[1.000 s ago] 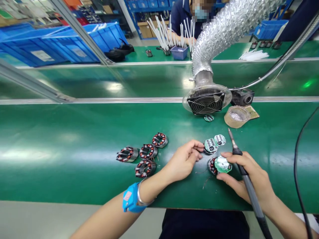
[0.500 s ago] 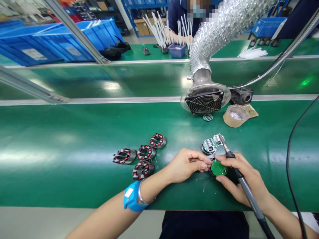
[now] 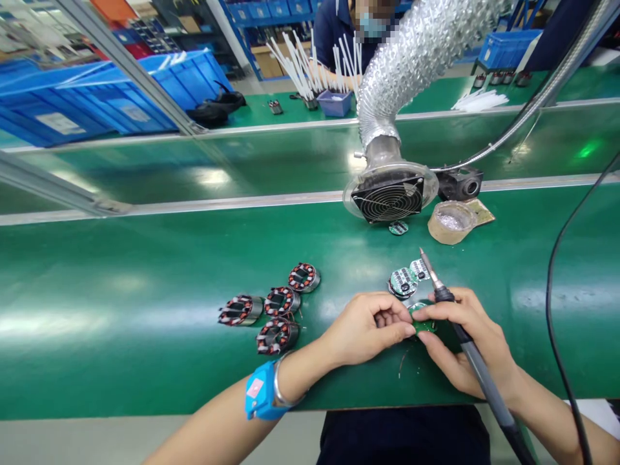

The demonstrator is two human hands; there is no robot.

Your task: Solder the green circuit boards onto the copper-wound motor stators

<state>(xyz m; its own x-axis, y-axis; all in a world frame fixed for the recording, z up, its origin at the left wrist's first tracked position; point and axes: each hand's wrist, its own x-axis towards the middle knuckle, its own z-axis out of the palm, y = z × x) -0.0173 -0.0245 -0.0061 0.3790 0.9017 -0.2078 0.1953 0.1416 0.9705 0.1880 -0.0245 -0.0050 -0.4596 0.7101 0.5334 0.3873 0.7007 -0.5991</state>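
Note:
A round green circuit board (image 3: 425, 327) is held low over the bench between both hands, partly covered by fingers. At its left edge, my left hand (image 3: 371, 329) is closed, thumb and fingertips pinching the rim. My right hand (image 3: 479, 345) grips the board's right side with thumb and index finger. The same hand also holds a soldering iron (image 3: 477, 367), its tip pointing up and away from the board. Just beyond lie a stator topped with a printed round board (image 3: 403, 283) and another round board (image 3: 419, 269). Thin wires (image 3: 401, 365) show below the fingers.
Several wound stators (image 3: 279, 301) sit to the left. A fume extractor fan (image 3: 390, 199) hangs ahead on a foil duct (image 3: 416, 71). Behind the boards are a round tan container (image 3: 450, 223) and an iron holder (image 3: 460, 185). A black cable (image 3: 552, 310) runs down the right. Across, a person sits.
My fingers have closed in further over the green board, which now looks more tilted and more covered. The whole view has shifted slightly; the iron remains in my right hand.

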